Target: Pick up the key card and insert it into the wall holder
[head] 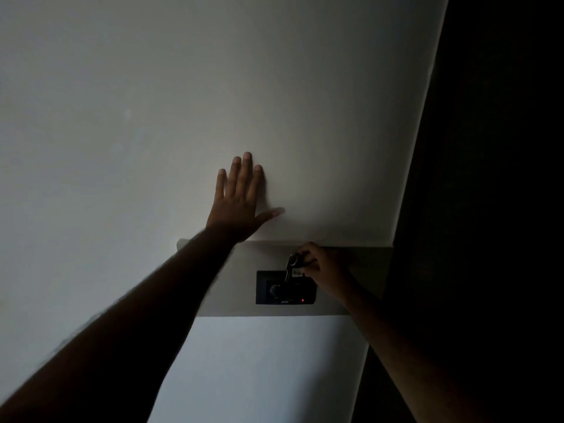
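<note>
The room is dim. A black wall holder (285, 287) sits on a grey band of the wall, with a small red light at its lower right. My right hand (323, 270) is closed on the key card (296, 272), a small tag with a white label and a dark strap hanging from it, right at the holder's top edge. How deep the card sits in the slot is too dark to tell. My left hand (239, 199) lies flat on the white wall above and to the left, fingers spread.
The grey band (241, 279) runs across the white wall (213, 87). A wall corner and a dark opening (488, 178) lie to the right of the holder.
</note>
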A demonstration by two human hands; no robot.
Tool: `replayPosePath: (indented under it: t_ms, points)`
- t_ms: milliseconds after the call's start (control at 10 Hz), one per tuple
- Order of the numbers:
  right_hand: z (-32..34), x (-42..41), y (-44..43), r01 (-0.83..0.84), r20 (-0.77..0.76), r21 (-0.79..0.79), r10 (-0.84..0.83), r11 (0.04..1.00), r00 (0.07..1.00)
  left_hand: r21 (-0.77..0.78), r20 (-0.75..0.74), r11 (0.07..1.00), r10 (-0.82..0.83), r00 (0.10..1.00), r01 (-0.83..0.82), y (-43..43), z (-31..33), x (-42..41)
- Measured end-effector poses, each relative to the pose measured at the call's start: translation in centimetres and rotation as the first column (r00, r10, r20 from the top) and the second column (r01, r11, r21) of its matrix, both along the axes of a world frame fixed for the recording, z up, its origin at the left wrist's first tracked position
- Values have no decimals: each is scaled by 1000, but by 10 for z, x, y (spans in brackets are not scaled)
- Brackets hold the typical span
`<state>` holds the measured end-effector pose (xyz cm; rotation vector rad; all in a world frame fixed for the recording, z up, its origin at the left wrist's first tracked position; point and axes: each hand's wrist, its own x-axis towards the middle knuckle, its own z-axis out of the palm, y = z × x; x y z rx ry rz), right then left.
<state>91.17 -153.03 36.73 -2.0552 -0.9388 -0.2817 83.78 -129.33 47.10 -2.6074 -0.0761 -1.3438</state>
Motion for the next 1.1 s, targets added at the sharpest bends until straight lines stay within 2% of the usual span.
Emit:
replayPosePath:
  t_ms: [300, 600, 800, 900, 1000, 1100]
  points:
    - [-9, -1, -1, -17, 160, -91, 32, 996, 987, 3, 13, 1000, 1, 1000, -1, 1, -1, 3]
    - [-20, 1, -2, -9, 194, -61, 20, 998, 981, -2, 5, 1000, 8, 1000, -8, -1, -1, 2]
    - [-26, -5, -3, 29, 292, -52, -13, 998, 956, -15, -28, 1000, 24, 999, -25, -3, 0, 0]
    - [-28, -6, -10, 129, 431, -175, -42, 976, 901, -14, -47, 999, 30, 998, -31, -1, 0, 2]
    - [-17, -24, -22, 161, 489, -253, -17, 954, 872, -10, -107, 999, 34, 994, -35, -3, 4, -4]
    - [35, -35, -33, 80, 448, -4, -70, 997, 891, -13, -83, 1000, 21, 996, -22, -4, 2, -2]
